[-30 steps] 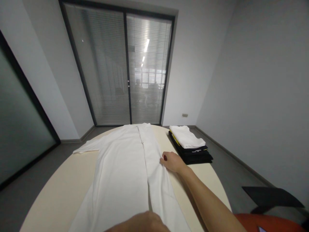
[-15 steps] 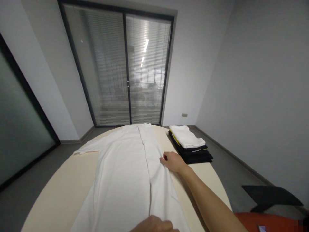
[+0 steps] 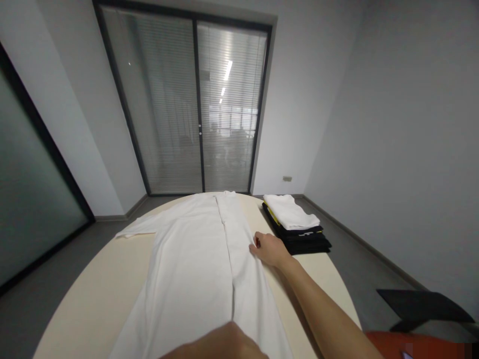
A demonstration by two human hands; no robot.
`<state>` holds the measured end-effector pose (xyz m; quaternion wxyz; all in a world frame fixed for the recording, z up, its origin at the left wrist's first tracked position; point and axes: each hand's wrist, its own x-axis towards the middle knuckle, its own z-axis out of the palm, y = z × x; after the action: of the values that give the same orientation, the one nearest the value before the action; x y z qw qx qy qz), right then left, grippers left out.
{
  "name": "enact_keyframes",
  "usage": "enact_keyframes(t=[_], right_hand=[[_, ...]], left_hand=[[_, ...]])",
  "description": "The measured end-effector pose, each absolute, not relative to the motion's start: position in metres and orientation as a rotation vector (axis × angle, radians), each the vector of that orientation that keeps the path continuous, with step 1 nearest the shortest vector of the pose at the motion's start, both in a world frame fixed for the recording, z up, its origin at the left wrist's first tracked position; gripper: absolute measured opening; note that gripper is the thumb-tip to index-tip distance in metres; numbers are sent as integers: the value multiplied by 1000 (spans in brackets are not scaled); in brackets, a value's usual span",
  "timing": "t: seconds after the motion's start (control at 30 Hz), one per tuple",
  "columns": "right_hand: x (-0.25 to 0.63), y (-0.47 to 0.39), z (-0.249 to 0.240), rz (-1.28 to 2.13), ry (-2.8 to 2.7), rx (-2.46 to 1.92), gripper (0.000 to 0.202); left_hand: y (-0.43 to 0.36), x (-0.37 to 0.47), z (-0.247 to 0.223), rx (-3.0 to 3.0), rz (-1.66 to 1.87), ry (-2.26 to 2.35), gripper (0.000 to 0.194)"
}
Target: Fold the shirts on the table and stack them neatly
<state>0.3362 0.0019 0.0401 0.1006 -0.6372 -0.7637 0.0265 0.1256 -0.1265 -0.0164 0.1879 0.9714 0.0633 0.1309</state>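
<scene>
A long white shirt [image 3: 190, 279] lies spread on the round cream table, one sleeve out to the left and its collar at the far edge. A slightly parted front placket runs down its right half. My right hand [image 3: 268, 248] is closed on the shirt's right edge, about halfway along, with curled fingers pinching the cloth. Low in the picture, my left hand [image 3: 228, 341] is over the lower part of the shirt with its back up. Its fingers are cut off by the bottom edge, so its grip is hidden.
Beyond my right hand stands a stack of folded dark garments [image 3: 309, 244] with a folded white garment [image 3: 290, 212] on top. The table [image 3: 93, 289] curves away on both sides. A red and black chair [image 3: 422, 304] is at the lower right. Glass doors with blinds [image 3: 168, 109] stand behind.
My left hand has shifted slightly up and left, and its forearm reaches further across the shirt. My right hand keeps its place at the shirt's edge.
</scene>
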Motion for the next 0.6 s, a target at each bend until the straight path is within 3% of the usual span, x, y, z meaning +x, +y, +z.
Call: enact_keyframes(t=[0.07, 0.17, 0.3, 0.4, 0.47, 0.6], right_hand=[[327, -3, 48, 8, -2224, -1841, 21], [304, -16, 57, -1, -2221, -1739, 29], [269, -40, 59, 103, -2340, -1789, 49], [254, -49, 54, 114, -2397, -1895, 39], [251, -50, 51, 101, -2414, -1914, 30], [252, -46, 49, 169, -2384, -1783, 25]], left_hand=[[-122, 115, 18, 2816, 401, 276, 16], [-106, 93, 53, 2747, 372, 877, 11], [-74, 56, 49, 2607, 299, 1439, 52], [-56, 35, 32, 2431, 96, 1682, 82], [-51, 27, 25, 2360, -6, 1693, 90], [-50, 26, 23, 2350, -39, 1671, 89]])
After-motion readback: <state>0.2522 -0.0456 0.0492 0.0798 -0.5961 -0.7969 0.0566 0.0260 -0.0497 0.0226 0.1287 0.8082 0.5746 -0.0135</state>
